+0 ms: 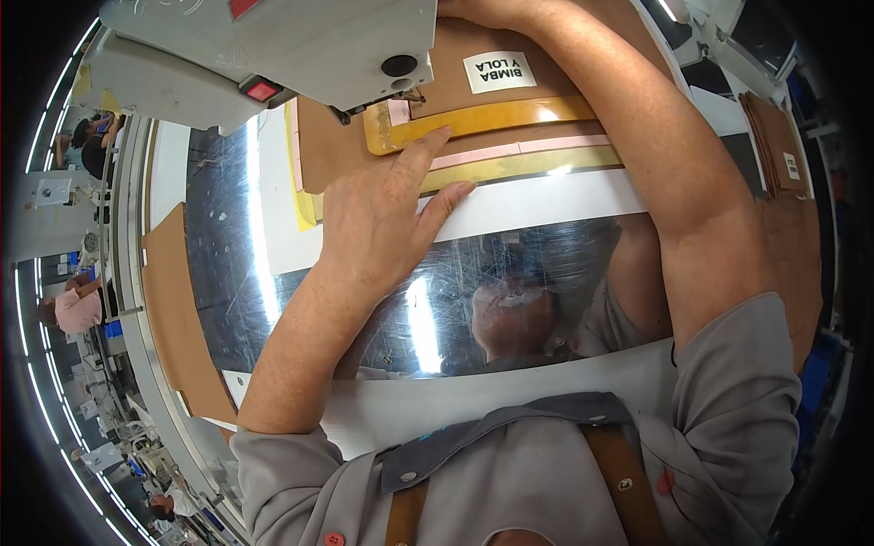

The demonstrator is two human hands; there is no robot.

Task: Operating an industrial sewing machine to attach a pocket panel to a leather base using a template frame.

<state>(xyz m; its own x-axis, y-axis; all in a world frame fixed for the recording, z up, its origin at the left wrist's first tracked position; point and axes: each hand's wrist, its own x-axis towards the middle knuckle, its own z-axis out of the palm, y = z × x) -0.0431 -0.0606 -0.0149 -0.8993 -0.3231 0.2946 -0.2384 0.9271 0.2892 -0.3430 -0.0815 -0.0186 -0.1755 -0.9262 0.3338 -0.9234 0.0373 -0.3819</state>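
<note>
My left hand [378,205] lies with index finger and thumb spread apart. Its index fingertip rests on an amber strip [510,116], and the thumb touches a pale yellow strip [537,166] nearer me. Beneath the amber strip is a brown panel [346,136] bearing a white printed label [499,72] and pink tape along its edges. Over the panel's left part hangs the white sewing machine head [300,45], its needle area [414,96] above the strip's left end. My right hand [487,11] reaches to the panel's far side; the machine and the picture's edge hide its fingers.
White sheet material [555,202] lies under the panel on a shiny, scratched metal plate [473,291]. A brown piece [177,309] lies to the left, and stacked brown pieces [769,146] are at the right. Other people [77,309] sit at workstations far left.
</note>
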